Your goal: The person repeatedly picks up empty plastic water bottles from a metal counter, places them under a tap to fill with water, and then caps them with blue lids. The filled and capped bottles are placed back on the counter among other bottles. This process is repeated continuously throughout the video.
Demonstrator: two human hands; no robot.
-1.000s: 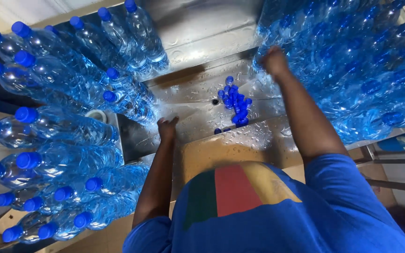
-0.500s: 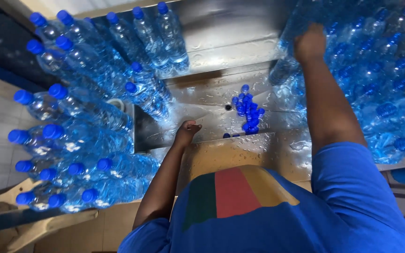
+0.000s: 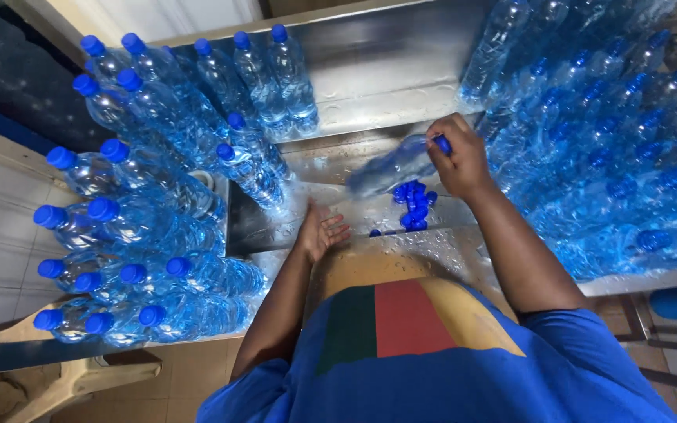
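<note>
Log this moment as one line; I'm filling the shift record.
right hand: grips bottle by its cap end, tilted | left hand: open, empty, above wet steel table | loose blue caps: piled between hands

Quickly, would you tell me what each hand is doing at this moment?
Left hand: open, palm up, holding nothing, over the wet metal table.
Right hand: closed on a clear water bottle at its blue-capped neck, above loose blue caps.

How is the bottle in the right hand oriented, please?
Tipped: the bottle lies nearly sideways in the right hand, blurred, above the wet tray.
</note>
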